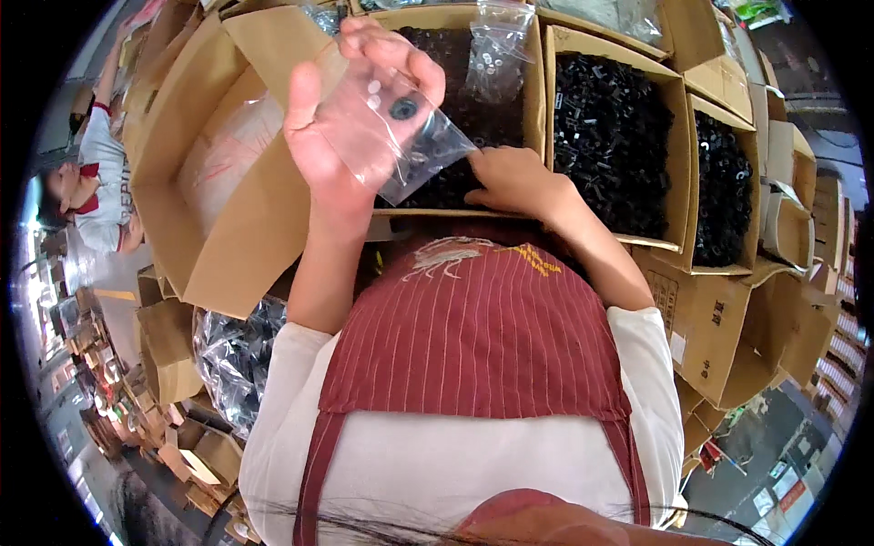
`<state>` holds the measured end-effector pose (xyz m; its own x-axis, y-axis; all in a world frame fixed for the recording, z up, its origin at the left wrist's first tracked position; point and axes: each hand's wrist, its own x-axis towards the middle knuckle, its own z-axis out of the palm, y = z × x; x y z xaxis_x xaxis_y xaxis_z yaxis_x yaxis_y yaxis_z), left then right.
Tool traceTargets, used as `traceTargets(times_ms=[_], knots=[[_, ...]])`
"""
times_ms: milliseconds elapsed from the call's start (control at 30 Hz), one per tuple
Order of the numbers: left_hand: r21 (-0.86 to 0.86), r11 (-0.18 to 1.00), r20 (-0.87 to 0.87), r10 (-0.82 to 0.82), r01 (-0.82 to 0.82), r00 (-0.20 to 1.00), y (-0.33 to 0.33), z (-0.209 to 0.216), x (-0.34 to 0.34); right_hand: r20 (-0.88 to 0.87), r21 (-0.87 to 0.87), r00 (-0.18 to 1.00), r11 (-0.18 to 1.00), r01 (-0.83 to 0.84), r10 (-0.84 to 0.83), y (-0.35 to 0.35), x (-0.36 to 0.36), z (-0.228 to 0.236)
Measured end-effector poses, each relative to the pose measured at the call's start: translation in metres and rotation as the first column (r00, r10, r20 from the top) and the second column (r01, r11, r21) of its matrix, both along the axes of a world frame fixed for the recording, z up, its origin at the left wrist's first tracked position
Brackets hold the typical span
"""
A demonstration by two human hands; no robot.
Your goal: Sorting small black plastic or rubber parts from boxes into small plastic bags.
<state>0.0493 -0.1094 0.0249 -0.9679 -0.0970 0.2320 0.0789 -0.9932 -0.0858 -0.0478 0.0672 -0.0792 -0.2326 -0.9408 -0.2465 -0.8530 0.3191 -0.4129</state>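
Sitting across the left hand [349, 127], upper middle of the frame and a bit left, is a clear plastic bag [426, 166]. The palm faces up at the camera with the fingers loosely curled and the thumb sticking out well apart from them. The bag lies over the palm and fingers, its lower right corner poking past the hand, but honestly I can't tell what pins it. Inside you can spot a round black part [403, 108] in front of the fingers, plus a couple of small whitish pieces [374, 88] up and left of it.

Right hand [523, 180] is just beside that corner, fingers bent over a carton [437, 213] of black bits; can't tell if the fingertips are pinching anything. Another zip bag [496, 65] with little pale rings lies on that carton's contents, top center, above the right hand.
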Motion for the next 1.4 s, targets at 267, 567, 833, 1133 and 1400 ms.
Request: traceTargets(times_ms=[267,567,833,1133,1400], knots=[[-0.013,0.999,-0.144,0.031,-0.033,0.989,-0.021,0.030,-0.006,0.102,0.056,0.993,0.996,-0.069,0.063,0.002,-0.001,0.002],[-0.153,0.959,-0.047,0.235,-0.239,0.971,-0.019,0.047,-0.005,0.212,-0.362,0.973,0.918,0.164,-0.091,0.004,-0.003,0.003],[-0.498,0.842,-0.211,0.116,-0.209,0.971,-0.033,0.035,-0.012,0.280,-0.595,0.947,0.746,0.300,-0.158,0.005,-0.015,0.014],[-0.955,0.291,0.059,0.394,-0.063,0.917,-0.016,0.001,-0.005,0.587,-0.590,0.777,0.538,0.602,-0.227,0.025,-0.014,0.074],[-0.965,0.168,0.238,0.236,0.202,0.942,0.035,-0.021,-0.002,0.196,-0.837,0.974,0.499,0.225,-0.111,0.025,-0.007,0.121]])
